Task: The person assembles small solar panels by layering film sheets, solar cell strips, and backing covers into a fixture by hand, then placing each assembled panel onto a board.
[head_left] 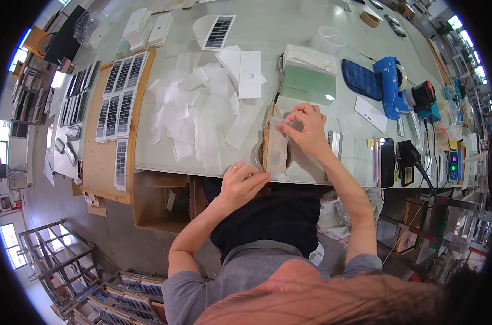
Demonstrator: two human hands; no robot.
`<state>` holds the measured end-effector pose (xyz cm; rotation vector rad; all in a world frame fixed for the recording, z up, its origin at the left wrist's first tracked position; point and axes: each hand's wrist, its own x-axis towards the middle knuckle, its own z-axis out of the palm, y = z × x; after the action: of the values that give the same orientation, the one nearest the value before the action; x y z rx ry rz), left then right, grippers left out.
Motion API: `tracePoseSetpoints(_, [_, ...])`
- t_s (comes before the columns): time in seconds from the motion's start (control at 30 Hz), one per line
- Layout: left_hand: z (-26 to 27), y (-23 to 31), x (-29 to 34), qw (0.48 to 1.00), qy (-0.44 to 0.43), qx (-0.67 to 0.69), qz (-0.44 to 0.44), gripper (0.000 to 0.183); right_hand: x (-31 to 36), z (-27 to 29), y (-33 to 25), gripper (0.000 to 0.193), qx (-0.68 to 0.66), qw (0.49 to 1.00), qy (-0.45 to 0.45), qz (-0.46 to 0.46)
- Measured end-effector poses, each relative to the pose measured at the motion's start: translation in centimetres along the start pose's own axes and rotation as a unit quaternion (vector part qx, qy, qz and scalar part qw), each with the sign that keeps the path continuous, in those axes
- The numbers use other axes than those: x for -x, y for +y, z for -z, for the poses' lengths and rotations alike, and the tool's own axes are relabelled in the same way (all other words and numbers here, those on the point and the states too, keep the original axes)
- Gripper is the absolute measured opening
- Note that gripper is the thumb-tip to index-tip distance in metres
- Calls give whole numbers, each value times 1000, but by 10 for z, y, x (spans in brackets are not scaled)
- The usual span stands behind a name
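A narrow wooden-edged piece (266,142) stands near the table's front edge, with a translucent sheet (278,151) along its right side. My left hand (240,185) is closed, fingertips gripping the near end of the piece. Thumb and fingers of my right hand (306,131) pinch the sheet near its far end. Beneath the piece, a brown ring-shaped object (259,154) shows partly. Loose translucent sheets (194,108) lie scattered to the left. Beyond my hands are white cards (250,76) and a stack of greenish glass-like plates (309,85).
Solar panels (117,111) lie on a wooden board (140,116) at the left. On the right are a blue tape dispenser (388,89), a blue checked cloth (361,79), a black-handled tool (411,158) with a cable, and a blue control box (454,166).
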<state>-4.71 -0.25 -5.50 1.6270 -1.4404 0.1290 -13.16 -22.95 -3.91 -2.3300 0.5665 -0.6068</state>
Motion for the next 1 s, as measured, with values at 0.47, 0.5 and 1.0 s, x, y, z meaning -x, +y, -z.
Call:
tracePoseSetpoints(0.47, [7,0,-5,988,-47,-83,-124,24,-2,0,-5,31,26,1000,6,12])
tracePoseSetpoints(0.5, [7,-1,-3,986,-66,-89,-126,22,-2,0,-6,31,27,1000,5,13])
tracePoseSetpoints(1.0, [11,4,2,980,-85,-115,-138,37,13,52,8,43,84,996,4,5])
